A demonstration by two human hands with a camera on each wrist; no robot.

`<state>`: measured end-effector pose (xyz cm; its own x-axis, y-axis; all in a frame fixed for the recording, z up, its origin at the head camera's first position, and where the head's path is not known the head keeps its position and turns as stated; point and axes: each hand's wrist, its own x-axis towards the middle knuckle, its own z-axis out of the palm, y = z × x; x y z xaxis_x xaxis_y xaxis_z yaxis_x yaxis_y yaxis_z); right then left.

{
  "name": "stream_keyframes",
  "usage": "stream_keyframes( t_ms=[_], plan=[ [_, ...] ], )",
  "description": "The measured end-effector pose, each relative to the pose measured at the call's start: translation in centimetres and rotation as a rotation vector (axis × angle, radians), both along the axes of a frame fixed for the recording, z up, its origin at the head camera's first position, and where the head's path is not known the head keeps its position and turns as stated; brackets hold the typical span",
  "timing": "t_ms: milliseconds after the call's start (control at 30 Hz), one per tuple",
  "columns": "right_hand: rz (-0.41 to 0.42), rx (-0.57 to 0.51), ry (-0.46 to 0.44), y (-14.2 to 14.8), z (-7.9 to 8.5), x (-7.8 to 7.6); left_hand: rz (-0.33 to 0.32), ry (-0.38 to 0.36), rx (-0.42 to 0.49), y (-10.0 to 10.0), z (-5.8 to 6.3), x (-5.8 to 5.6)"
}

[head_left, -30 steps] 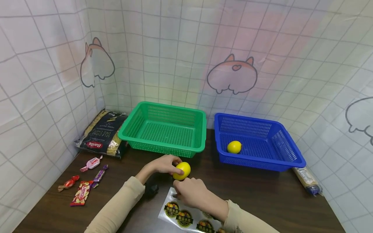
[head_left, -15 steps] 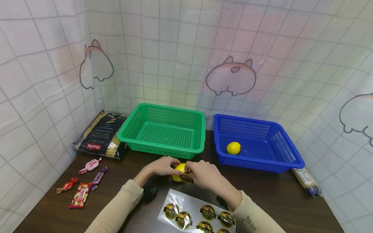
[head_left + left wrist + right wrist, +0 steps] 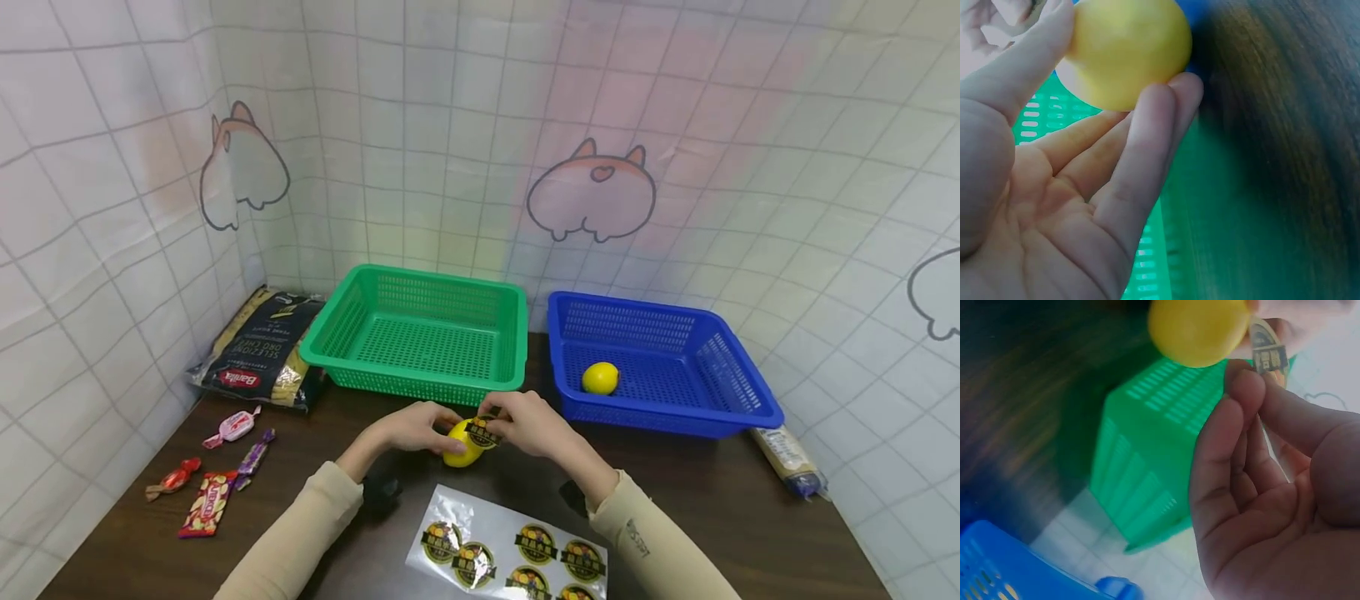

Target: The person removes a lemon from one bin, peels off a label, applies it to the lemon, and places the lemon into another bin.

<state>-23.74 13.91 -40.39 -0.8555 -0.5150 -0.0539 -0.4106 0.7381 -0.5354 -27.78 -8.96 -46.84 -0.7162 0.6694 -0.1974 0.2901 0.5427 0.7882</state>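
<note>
My left hand (image 3: pixel 415 428) grips a yellow lemon (image 3: pixel 461 447) just above the table, in front of the green basket; in the left wrist view the lemon (image 3: pixel 1129 53) sits between thumb and fingertips. My right hand (image 3: pixel 534 423) pinches a round black-and-gold sticker (image 3: pixel 482 432) by its edge, close against the lemon's right side. In the right wrist view thumb and forefinger hold the sticker (image 3: pixel 1269 355) beside the lemon (image 3: pixel 1200 331). Whether the sticker touches the peel I cannot tell. Below the hands lies a silver sheet of stickers (image 3: pixel 495 521).
At the back stand a green basket (image 3: pixel 420 385) and a blue basket (image 3: pixel 667 421), the blue one with another lemon (image 3: pixel 601 378) inside. A pasta bag (image 3: pixel 258 346) and several wrapped candies (image 3: pixel 232 426) lie left. A rolled packet (image 3: pixel 789 463) lies at the right.
My right hand has risen from the sticker sheet to the lemon, bringing a sticker with it. The left hand still holds the lemon, now tilted slightly.
</note>
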Motion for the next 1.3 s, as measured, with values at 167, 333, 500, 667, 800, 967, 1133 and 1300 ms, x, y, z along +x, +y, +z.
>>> stream_keyframes(
  t_ms=[167, 333, 500, 667, 800, 967, 1133, 1300],
  plan=[
    [-0.042, -0.056, -0.094, 0.2, -1.2, -0.7, 0.000, -0.014, 0.009, 0.2, -0.3, 0.2],
    [-0.067, -0.074, -0.146, 0.2, -1.9, -1.0, 0.014, -0.026, 0.018, 0.6, -0.4, 0.3],
    [-0.059, -0.089, -0.177, 0.0, -2.4, -1.0, 0.016, -0.009, 0.006, 0.5, -0.5, 0.4],
    [-0.058, -0.085, -0.182, -0.1, -2.7, -1.0, 0.017, 0.003, 0.006, 0.4, -0.7, 0.3],
    [-0.061, -0.065, -0.174, -0.2, -2.7, -1.0, 0.004, 0.025, 0.007, 0.4, -0.7, 0.2],
    [-0.061, -0.033, -0.163, -0.4, -2.8, -1.0, -0.017, 0.062, -0.012, 0.3, -0.5, 0.1],
    [-0.064, -0.021, -0.156, -0.5, -2.8, -1.0, -0.030, 0.078, -0.027, 0.1, -0.3, 0.1],
    [-0.067, -0.009, -0.169, -0.5, -2.5, -0.9, -0.048, 0.082, -0.030, 0.2, -0.2, 0.1]
  ],
)
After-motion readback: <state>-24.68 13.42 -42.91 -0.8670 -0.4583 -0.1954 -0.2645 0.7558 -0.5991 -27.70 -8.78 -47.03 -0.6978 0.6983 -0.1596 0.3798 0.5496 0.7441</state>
